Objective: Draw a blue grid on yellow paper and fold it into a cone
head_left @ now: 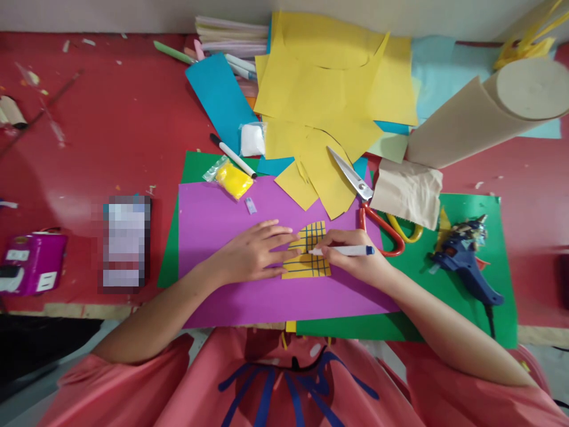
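Gridded piece: small yellow paper piece (313,268) with dark grid lines, lying flat on the purple sheet (222,296), straight in front of you, between both of your hands.
Right hand: your right hand (355,265) is closed round a white marker (344,251); the tip touches the yellow paper piece, the blue end points to your right.
Left hand: your left hand (251,252) lies flat, holding nothing, fingers stretched out and pressing down on the left edge of the piece.
Under it: the purple sheet sits on a green sheet (444,296), which sticks out at the left and right.
Right side: scissors (355,178) with red and yellow handles just beside your right hand, blades resting on the yellow scraps; crumpled beige paper (409,193) over the handles; blue glue gun (462,261) on the green sheet, well apart from the hand.
Far side: bagged yellow lump (233,179) at the purple sheet's top edge; black-capped pen (233,156) and white packet (252,139) behind it; loose pile of yellow sheets (329,89); blue sheet (220,95); thick beige roll (480,112) lying tilted.
Left side: magenta box (31,264) and a blurred-out object (125,243), can't tell what it is.
Surface: red tabletop (111,118), scuffed, dotted with paper bits.
Room: pale wall (133,15) runs right along the tabletop's far edge.
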A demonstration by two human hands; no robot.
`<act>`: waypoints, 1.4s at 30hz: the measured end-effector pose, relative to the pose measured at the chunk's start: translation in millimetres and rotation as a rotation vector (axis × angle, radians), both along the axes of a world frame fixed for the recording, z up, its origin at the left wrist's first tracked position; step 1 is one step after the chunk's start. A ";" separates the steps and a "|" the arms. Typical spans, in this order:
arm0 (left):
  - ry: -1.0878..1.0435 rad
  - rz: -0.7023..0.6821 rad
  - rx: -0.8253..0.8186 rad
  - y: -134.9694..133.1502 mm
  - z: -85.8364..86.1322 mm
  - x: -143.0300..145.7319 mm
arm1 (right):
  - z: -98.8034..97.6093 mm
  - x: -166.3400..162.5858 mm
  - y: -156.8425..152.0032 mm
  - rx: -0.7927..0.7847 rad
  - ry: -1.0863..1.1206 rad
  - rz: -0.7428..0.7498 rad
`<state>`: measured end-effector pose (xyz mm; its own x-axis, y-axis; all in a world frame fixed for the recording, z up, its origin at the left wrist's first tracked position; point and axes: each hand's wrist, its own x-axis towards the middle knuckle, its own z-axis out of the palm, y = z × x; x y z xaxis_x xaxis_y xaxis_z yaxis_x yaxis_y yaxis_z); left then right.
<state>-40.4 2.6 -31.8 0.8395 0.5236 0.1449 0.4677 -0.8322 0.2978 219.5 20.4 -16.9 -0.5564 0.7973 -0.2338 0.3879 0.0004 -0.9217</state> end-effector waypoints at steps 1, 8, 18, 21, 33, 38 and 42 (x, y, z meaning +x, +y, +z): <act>-0.004 0.000 0.002 -0.1 -0.1 -0.2 | 0.8 -0.3 -0.3 -0.011 0.002 0.007; 0.009 -0.002 0.000 -0.2 0.4 -0.2 | 0.4 0.1 -2.1 -0.038 0.075 0.079; -0.002 -0.007 0.006 0.5 0.1 -0.1 | 0.6 0.2 -3.7 -0.072 0.079 0.170; 0.013 -0.004 0.004 0.5 0.3 0.0 | -0.4 0.1 -4.0 -0.072 0.072 0.204; 0.012 -0.002 -0.002 0.2 0.2 0.1 | -3.4 1.9 -5.4 -0.063 0.058 0.261; 0.020 0.000 -0.009 0.1 -0.2 0.0 | -1.6 -0.1 -4.5 -0.062 0.059 0.260; 0.015 -0.008 0.002 0.0 -0.1 -0.8 | 2.5 0.3 -1.9 -0.136 0.108 0.225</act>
